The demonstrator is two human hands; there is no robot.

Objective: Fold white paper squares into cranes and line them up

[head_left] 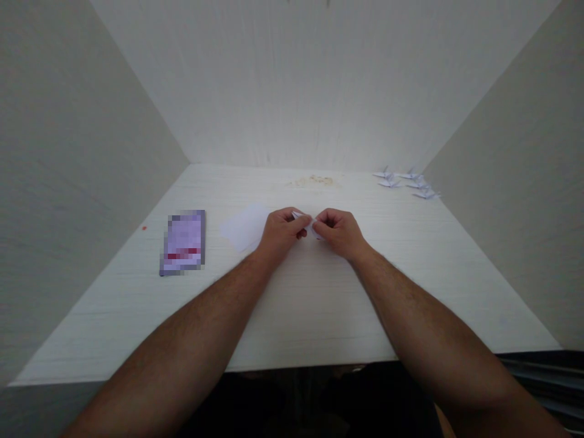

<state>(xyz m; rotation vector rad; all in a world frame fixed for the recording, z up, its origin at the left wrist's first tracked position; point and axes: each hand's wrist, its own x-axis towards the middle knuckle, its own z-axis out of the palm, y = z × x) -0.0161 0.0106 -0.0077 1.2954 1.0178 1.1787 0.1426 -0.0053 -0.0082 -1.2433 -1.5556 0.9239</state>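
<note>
Between my two hands, just above the middle of the table, is a small piece of folded white paper [298,215]. My left hand [283,228] pinches it on one side, with the thumb on top. My right hand [336,229] grips its other side between thumb and fingers. The fingertips almost meet and cover most of the paper, so its exact folded shape is hidden. Loose white paper sheets [245,228] lie flat beside my left hand.
Several folded white paper cranes [425,193] stand at the table's back right corner. A blurred-out phone or tablet [183,240] lies on the left. Walls enclose the white table [310,304] at the back and both sides. A brownish mark [317,180] shows near the back wall.
</note>
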